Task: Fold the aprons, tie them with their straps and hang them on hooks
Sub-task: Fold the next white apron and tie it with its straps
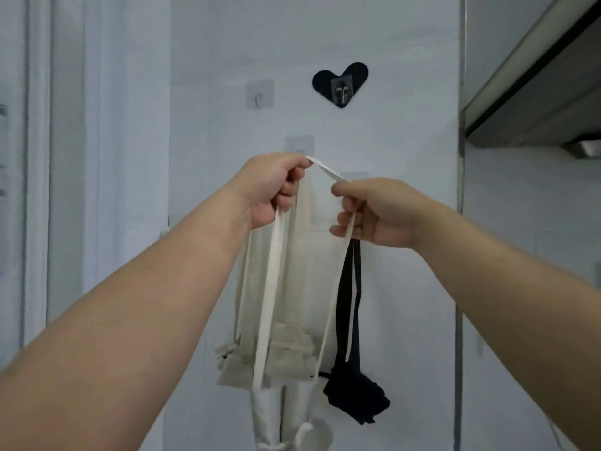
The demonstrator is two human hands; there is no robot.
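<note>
Left hand (273, 187) and right hand (374, 213) each pinch the strap (325, 170), the apron (279, 320) dangling under them, below the heart hook (341, 84). Keep the loop taut and open (a black apron (354, 385) hangs close by), then raise it over the clear hook (299, 143) lower-left of the heart.

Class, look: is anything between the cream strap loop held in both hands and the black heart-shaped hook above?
Nothing visible: only bare white wall lies between the cream fabric strap loop and the black heart-shaped wall hook.
</note>
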